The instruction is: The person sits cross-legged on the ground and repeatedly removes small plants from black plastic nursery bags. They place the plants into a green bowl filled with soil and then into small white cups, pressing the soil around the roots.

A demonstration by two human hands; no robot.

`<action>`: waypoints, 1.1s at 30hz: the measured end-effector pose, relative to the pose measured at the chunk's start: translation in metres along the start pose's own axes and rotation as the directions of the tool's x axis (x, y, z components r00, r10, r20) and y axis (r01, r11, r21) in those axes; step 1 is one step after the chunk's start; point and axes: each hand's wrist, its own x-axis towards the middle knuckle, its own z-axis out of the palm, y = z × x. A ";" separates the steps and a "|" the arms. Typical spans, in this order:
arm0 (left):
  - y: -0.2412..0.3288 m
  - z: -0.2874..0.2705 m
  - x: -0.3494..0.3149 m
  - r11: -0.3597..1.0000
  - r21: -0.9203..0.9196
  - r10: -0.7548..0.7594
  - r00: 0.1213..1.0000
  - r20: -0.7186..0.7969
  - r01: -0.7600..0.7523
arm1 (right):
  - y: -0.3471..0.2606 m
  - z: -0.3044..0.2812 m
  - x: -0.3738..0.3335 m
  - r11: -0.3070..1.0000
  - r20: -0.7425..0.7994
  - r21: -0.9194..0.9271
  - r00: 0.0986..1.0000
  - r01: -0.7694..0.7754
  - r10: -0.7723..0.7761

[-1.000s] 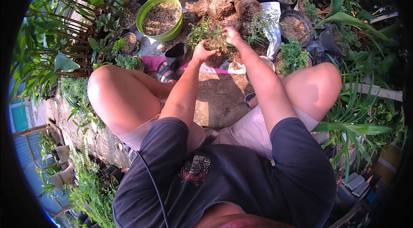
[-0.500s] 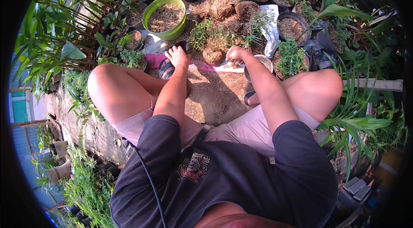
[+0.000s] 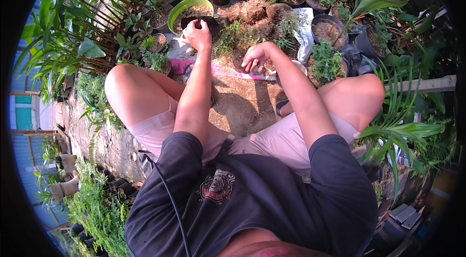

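Note:
My left hand [image 3: 198, 38] is closed on the near rim of a small black plant pot [image 3: 212, 23], raised at the front of a large lime-green pot [image 3: 173, 13] of brown potting mix. The black pot hides part of the green one. To the right, my right hand [image 3: 257, 57] hangs with its fingers apart and bent downward, nothing visible in them. It is beside a clump of soil and roots [image 3: 238, 58] with a leafy green plant [image 3: 228, 38], partly hidden by the hand.
A heap of loose brown soil [image 3: 252, 12] lies beyond my hands. A pink-and-white sheet [image 3: 223, 72] is spread on the ground before me. Potted plants [image 3: 326, 65] crowd the right and far sides; a black pot of soil [image 3: 330, 31] stands among them. Long-leaved plants [image 3: 73, 29] rise at left.
My left hand has moved away from me and lifted the black pot towards the green pot. My right hand has shifted left, its fingers loosening from a closed shape over the soil clump.

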 end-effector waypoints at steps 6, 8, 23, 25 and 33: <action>0.068 -0.033 0.047 0.978 -0.144 0.188 0.941 0.282 -0.152 | -0.081 -0.013 -0.070 0.853 -0.416 -0.187 0.747 0.487 -0.518; 0.092 -0.046 0.061 0.951 -0.233 0.277 0.888 0.367 -0.200 | -0.092 -0.013 -0.091 0.702 -0.617 -0.576 0.341 0.419 -0.709; 0.182 -0.060 0.048 0.535 -0.842 0.276 0.957 0.091 -0.074 | -0.072 -0.045 -0.234 0.621 -0.652 -0.749 -0.091 0.231 -0.753; 0.185 -0.051 0.040 0.601 -0.790 0.330 0.938 0.107 -0.122 | -0.047 -0.052 -0.273 0.730 -0.735 -0.655 0.059 0.193 -0.675; 0.212 -0.006 -0.046 0.703 -0.691 0.435 0.667 0.605 0.168 | 0.123 -0.057 -0.387 0.936 -0.907 -0.335 0.233 0.108 -0.351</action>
